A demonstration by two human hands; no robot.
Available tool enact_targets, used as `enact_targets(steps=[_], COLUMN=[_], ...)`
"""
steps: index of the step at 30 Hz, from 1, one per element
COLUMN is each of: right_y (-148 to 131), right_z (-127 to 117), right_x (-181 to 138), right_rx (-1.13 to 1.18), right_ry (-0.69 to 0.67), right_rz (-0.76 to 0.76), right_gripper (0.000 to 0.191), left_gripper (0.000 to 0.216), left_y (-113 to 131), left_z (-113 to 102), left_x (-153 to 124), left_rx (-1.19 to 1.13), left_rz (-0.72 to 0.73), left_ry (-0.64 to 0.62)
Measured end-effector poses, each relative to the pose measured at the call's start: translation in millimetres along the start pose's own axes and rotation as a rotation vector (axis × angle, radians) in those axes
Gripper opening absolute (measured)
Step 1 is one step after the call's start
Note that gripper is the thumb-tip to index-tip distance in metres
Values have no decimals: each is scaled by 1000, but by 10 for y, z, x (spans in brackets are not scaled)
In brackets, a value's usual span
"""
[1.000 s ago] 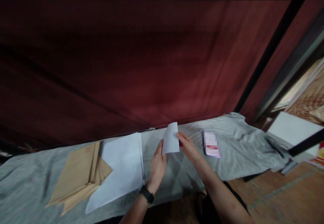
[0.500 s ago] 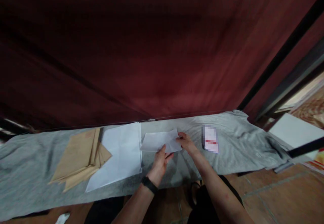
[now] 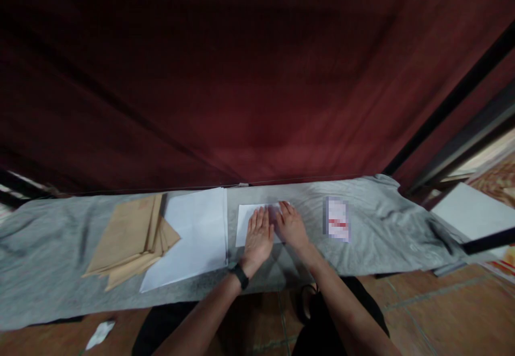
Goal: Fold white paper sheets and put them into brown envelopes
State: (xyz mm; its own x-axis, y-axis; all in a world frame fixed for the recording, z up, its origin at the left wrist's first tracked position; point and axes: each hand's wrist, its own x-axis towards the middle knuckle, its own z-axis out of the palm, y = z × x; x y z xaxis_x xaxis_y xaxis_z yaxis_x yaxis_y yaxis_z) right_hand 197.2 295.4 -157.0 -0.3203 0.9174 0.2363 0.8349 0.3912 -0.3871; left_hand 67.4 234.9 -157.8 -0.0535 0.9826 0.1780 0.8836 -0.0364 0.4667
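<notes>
A folded white sheet of paper point(image 3: 243, 224) lies on the grey cloth in front of me. My left hand point(image 3: 259, 237) rests flat on its middle, fingers stretched forward, a dark band on the wrist. Over the right end of the sheet lies my right hand point(image 3: 293, 228), palm down with its fingers spread; it covers much of that end. To the left is a stack of larger white paper point(image 3: 197, 232), partly under a pile of brown envelopes point(image 3: 126, 232).
Grey cloth point(image 3: 374, 238) covers the long, narrow surface. A blurred-out item with a red stripe point(image 3: 338, 221) lies to the right. Behind hangs a dark red curtain point(image 3: 257, 104). A white board point(image 3: 472, 211) stands at far right, and a crumpled white scrap point(image 3: 100, 334) is on the tiled floor.
The folded sheet was held slightly raised between both hands; now it lies down on the cloth. Both hands have turned palm down and flattened onto it.
</notes>
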Motion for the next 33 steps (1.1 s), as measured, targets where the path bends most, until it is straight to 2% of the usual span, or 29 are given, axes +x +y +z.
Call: enact_targets(steps=[3, 7, 11, 18, 28, 31, 33], right_y=[-111, -147, -76, 94, 427, 380, 247], right_z=[236, 454, 525, 500, 304, 242, 232], right_x=[7, -21, -57, -123, -318, -369, -394], right_rx=[62, -6, -87, -210, -317, -270, -183], right_ry=[-60, -82, -35, 98, 196, 221, 189], right_rz=[-183, -208, -199, -141, -14, 7, -53], right_gripper=[48, 49, 52, 58, 59, 58, 58], left_gripper=[56, 57, 57, 60, 60, 59, 60], left_y=[-103, -228, -354, -567, -700, -649, -556], left_z=[140, 272, 276, 162, 142, 118, 133], left_x=[162, 187, 148, 60, -2, -31, -107], left_rx=[235, 364, 413, 405, 351, 338, 324], left_rz=[25, 27, 23, -25, -37, -35, 8], left_ry=[-80, -95, -59, 58, 153, 194, 216])
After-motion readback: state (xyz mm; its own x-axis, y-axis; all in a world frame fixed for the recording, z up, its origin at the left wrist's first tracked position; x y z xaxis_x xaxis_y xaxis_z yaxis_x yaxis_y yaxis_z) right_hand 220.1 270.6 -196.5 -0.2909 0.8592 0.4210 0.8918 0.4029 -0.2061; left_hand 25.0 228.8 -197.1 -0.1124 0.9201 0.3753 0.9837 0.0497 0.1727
